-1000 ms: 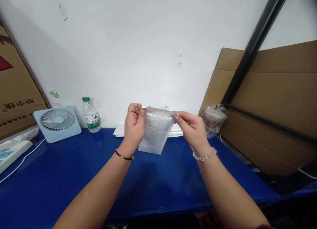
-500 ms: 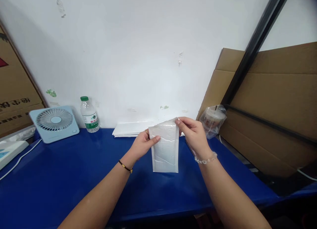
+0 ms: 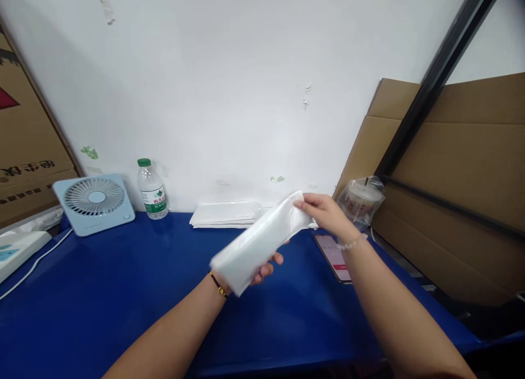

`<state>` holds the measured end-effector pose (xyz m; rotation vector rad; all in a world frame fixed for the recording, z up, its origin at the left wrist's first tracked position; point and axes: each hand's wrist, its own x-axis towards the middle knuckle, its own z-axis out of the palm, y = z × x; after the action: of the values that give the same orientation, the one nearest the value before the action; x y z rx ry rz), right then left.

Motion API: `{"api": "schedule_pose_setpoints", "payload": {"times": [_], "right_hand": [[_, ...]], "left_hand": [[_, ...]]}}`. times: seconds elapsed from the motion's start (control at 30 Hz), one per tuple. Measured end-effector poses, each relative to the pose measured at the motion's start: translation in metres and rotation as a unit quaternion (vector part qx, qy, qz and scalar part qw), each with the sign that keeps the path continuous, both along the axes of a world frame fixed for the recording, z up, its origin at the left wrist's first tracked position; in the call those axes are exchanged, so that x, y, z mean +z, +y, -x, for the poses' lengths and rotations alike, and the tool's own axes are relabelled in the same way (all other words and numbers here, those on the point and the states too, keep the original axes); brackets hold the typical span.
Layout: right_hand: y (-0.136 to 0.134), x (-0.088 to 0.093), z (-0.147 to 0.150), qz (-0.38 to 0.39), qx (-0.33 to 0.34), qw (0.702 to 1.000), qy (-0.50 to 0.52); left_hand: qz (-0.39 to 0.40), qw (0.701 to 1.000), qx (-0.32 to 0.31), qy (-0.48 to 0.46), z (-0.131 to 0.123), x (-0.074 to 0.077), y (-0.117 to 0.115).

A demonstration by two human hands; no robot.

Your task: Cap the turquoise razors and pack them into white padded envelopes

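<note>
A white padded mailer [image 3: 258,242] is held slanted above the blue table, its lower end smeared by motion. My right hand [image 3: 322,212] pinches its upper right end between thumb and fingers. Behind the mailer is my left hand [image 3: 266,270], mostly hidden by it. The fingers that show past its lower edge are apart and loosely bent, not closed round it. At the back of the table, against the wall, lies a stack of flat white mailers [image 3: 223,215], partly covered by the held one.
A phone [image 3: 334,258] with a lit screen lies right of the hands. A bagged drink cup [image 3: 361,201] stands behind it, near cardboard [image 3: 455,204] and a black post. On the left are a blue fan [image 3: 96,201], a water bottle [image 3: 152,190] and a white cable [image 3: 36,264].
The mailer has turned from upright to slanted, its lower end swinging left. My left hand has let go of its face and moved down behind it. The phone has come into fuller view.
</note>
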<state>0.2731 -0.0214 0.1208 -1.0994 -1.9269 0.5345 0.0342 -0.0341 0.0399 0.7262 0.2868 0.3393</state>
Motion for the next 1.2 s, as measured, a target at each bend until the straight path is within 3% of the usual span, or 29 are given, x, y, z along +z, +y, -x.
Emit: {"api": "schedule_pose_setpoints", "payload": {"times": [0.13, 0.2, 0.3, 0.47, 0.57, 0.63, 0.67, 0.73, 0.8, 0.9, 1.0, 1.1, 1.2], "right_hand": [[0.061, -0.039, -0.051, 0.096, -0.127, 0.983, 0.088], [0.086, -0.059, -0.071, 0.130, -0.223, 0.966, 0.033], [0.112, -0.081, -0.088, 0.146, -0.294, 0.944, -0.021], [0.133, -0.087, -0.088, 0.149, -0.360, 0.913, -0.119], [0.131, -0.083, -0.068, 0.106, -0.387, 0.902, -0.160], [0.124, -0.081, -0.040, 0.015, -0.369, 0.905, -0.211], [0.120, -0.082, -0.022, -0.038, -0.315, 0.916, -0.246], [0.113, -0.084, 0.019, -0.111, -0.131, 0.934, -0.313], [0.107, -0.088, 0.058, -0.149, -0.020, 0.917, -0.370], [0.103, -0.090, 0.095, -0.155, -0.035, 0.892, -0.423], [0.099, -0.084, 0.106, -0.138, -0.063, 0.876, -0.457], [0.082, -0.078, 0.100, -0.161, -0.083, 0.885, -0.429], [0.049, -0.080, 0.087, -0.193, -0.072, 0.909, -0.362]], "left_hand": [[0.026, 0.991, 0.123, -0.047, 0.008, -0.013, 0.019], [0.017, 0.984, 0.171, -0.056, 0.011, -0.019, 0.028], [0.022, 0.976, 0.215, -0.024, 0.015, -0.030, 0.040], [0.073, 0.948, 0.309, 0.035, 0.018, -0.044, 0.054], [0.096, 0.922, 0.372, 0.043, 0.017, -0.048, 0.060], [0.114, 0.904, 0.409, 0.044, 0.017, -0.049, 0.062], [0.121, 0.898, 0.421, 0.044, 0.016, -0.050, 0.063], [0.130, 0.892, 0.431, 0.041, 0.016, -0.051, 0.064], [0.135, 0.890, 0.435, 0.036, 0.016, -0.052, 0.064], [0.136, 0.887, 0.441, 0.028, 0.019, -0.051, 0.064], [0.126, 0.890, 0.438, 0.019, 0.021, -0.048, 0.063], [0.119, 0.901, 0.417, -0.004, 0.019, -0.045, 0.060], [0.109, 0.899, 0.418, -0.068, 0.017, -0.041, 0.057]]}}
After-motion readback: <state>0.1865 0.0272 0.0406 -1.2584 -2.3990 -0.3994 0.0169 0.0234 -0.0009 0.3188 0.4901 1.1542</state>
